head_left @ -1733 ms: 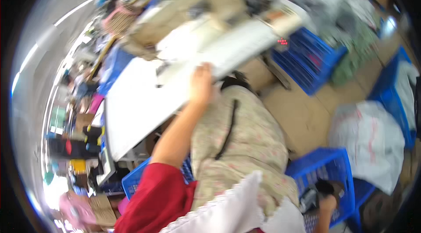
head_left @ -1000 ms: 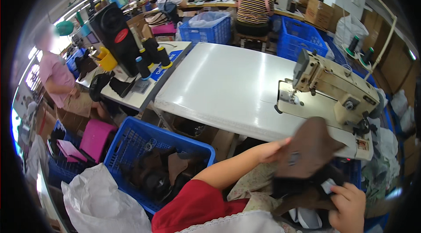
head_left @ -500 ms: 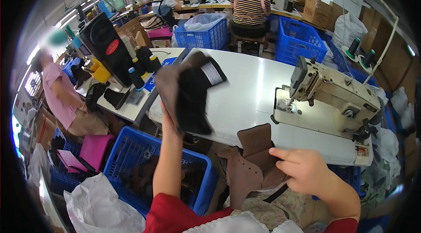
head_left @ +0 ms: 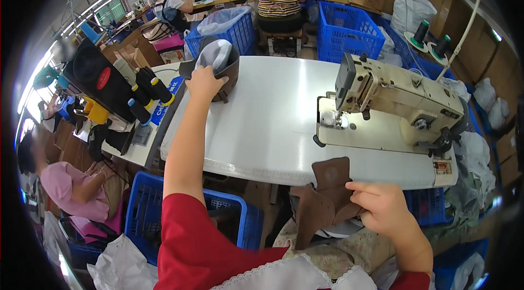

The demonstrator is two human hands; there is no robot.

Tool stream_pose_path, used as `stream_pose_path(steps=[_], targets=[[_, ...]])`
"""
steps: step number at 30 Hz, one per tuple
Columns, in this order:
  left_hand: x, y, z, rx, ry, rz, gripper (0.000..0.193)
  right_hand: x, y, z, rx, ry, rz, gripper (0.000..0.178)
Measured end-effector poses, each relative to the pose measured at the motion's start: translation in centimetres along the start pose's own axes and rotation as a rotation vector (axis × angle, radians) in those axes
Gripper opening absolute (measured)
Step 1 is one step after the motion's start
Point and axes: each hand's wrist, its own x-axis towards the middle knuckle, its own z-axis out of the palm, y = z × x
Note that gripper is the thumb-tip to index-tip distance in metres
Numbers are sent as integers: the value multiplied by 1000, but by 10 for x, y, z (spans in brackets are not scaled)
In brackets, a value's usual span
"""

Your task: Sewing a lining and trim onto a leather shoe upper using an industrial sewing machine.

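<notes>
At the far left of the white table (head_left: 262, 142), my left hand (head_left: 206, 83) is closed on the rim of a small brown bag (head_left: 231, 74). The bag stands upright with a pale grey-white lining or filling (head_left: 219, 55) showing in its mouth. My right hand (head_left: 382, 208) is low on the right, its fingers pinched at the edge of a brown leather bag piece (head_left: 331, 178). That piece rests over my lap, with one flap upright and other panels folded below. The hand hides part of its right side.
A sewing machine (head_left: 404, 99) occupies the table's right side. Thread cones (head_left: 162, 90) and a black speaker (head_left: 98, 80) stand on the left side table. A blue crate (head_left: 248, 219) sits below my left arm. A person in pink (head_left: 76, 186) sits at left; others work behind.
My left hand has carried the bag away from me to the table's far left, where it now stands upright. The right hand stays at the leather piece. The view has shifted somewhat.
</notes>
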Motion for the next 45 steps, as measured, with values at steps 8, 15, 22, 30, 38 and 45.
stream_pose_path(steps=[8, 15, 22, 30, 38, 45], targets=[[-26, 1, 11, 287, 39, 292, 50, -17, 5, -3, 62, 125, 31, 23], [-26, -5, 12, 216, 57, 330, 73, -24, 6, -3, 59, 166, 49, 23], [-16, -5, 16, 236, 18, 339, 81, -33, 6, -3, 231, 223, 255, 17], [-30, -4, 12, 116, 152, 429, 89, -40, 21, 0, 442, 298, 425, 22], [-143, 57, -14, -671, -424, 575, 85, -38, 24, 4, 563, 345, 508, 22], [-272, 97, -23, -1265, -1003, 612, 94, -37, 19, 11, 447, 491, 318, 22]])
